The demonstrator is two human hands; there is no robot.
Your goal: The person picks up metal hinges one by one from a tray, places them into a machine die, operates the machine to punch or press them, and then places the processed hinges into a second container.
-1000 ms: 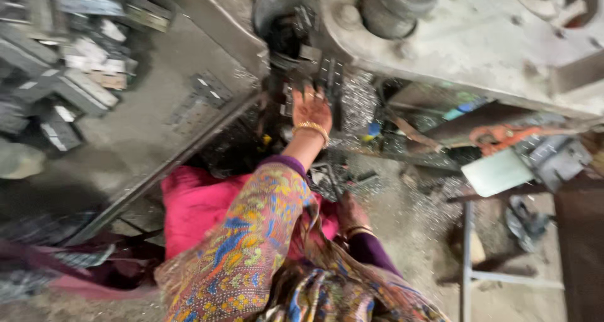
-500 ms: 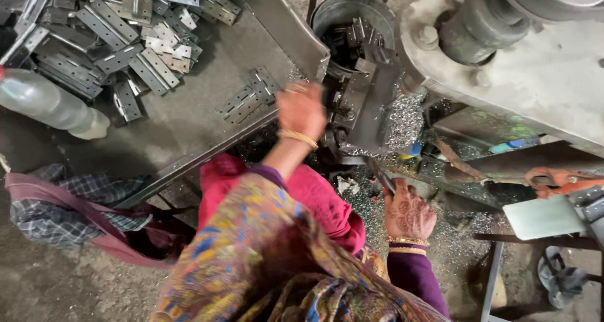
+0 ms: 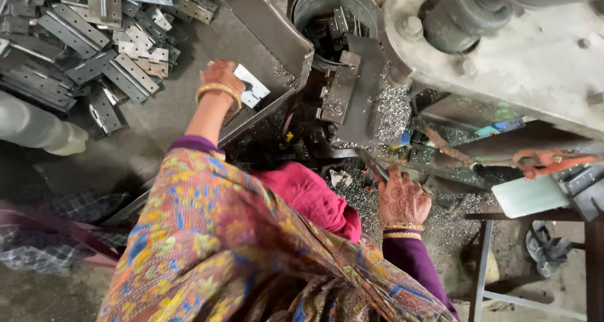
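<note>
Gritty workshop floor, metal shavings under grey press [image 3: 503,64]. Left hand [image 3: 220,80] stretched out over tray [image 3: 264,20], grip closed on flat plate [image 3: 253,87], beside heap of hinge blanks [image 3: 94,39]. Right hand [image 3: 402,199] low by die [image 3: 343,86], fingers curled on thin rod [image 3: 372,166]. Step in hand, judged: feeding. Next calls for seating plate squarely.

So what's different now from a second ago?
The left hand has come away from the press toward the pile of metal plates and now holds a small flat plate. The right hand has stayed low beside the machine, on a thin metal rod.
</note>
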